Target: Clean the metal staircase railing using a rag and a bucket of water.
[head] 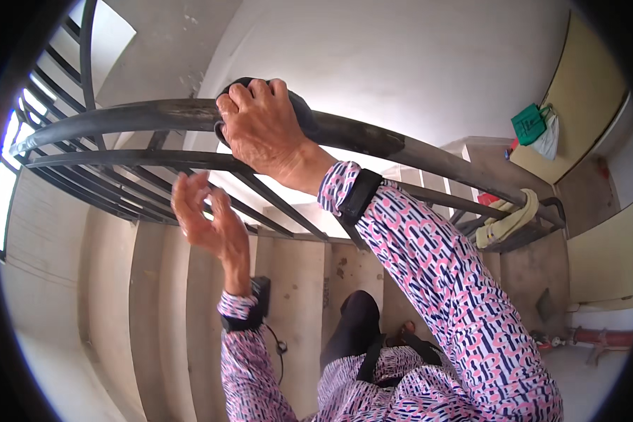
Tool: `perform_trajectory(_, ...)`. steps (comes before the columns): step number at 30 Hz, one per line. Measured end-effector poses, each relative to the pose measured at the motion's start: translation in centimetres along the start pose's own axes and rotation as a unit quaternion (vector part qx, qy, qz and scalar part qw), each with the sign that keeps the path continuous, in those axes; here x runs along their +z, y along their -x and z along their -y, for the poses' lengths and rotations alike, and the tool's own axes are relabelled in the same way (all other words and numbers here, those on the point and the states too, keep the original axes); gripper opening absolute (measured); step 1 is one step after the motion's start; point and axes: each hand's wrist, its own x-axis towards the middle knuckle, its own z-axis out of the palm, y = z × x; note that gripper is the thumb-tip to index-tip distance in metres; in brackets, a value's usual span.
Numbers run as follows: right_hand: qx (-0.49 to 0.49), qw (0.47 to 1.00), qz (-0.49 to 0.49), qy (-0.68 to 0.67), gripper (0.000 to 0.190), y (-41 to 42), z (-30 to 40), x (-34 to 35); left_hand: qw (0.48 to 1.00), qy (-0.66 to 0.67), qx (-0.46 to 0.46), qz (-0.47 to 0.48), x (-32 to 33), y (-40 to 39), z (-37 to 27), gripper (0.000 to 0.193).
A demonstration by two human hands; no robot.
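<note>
My right hand (261, 124) presses a dark cloth (303, 111) around the top of a stair handrail (182, 113), its fingers curled over the far side. The rail looks dark and shiny near the cloth and duller further right. Below and left of it, my left hand (205, 216) is raised beside the black metal balusters with its fingers apart and holds nothing. A pale yellow cloth (511, 221) hangs over the lower end of the rail at the right.
Concrete stairs (295, 306) lie under me. At the right, a green bag (529, 124) and a white plastic bag (547, 138) hang by a yellowish door (575, 100). A red pipe (606, 337) runs along the lower right. A window (5, 195) is at the far left.
</note>
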Motion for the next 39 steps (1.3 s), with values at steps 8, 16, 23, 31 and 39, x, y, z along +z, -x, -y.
perform_trajectory(8, 0.063, 0.997, -0.037, 0.028, 0.019, 7.1, -4.8, -0.2, 0.950, -0.174, 0.258, 0.040, 1.9, -10.9, 4.0, 0.035)
perform_trajectory(16, 0.204, 0.960, -0.001, 0.190, 0.019, 22.6, -16.8, -8.0, 0.875, -0.307, 0.350, 0.130, 5.4, -13.9, 7.6, 0.025)
perform_trajectory(23, 0.319, 0.929, -0.014, 0.185, 0.015, 22.0, -15.1, -7.7, 0.882, -0.295, 0.351, 0.111, 6.0, -12.9, 7.9, 0.022)
perform_trajectory(31, 0.060, 0.996, -0.055, 0.030, 0.014, -0.9, 2.6, 4.4, 0.942, -0.219, 0.212, 0.139, 6.5, -12.0, 7.2, 0.022)
perform_trajectory(39, -0.021, 0.999, -0.032, 0.010, 0.046, 5.3, -5.0, 2.6, 0.911, -0.271, 0.192, 0.245, 7.9, -12.3, 7.1, 0.025)
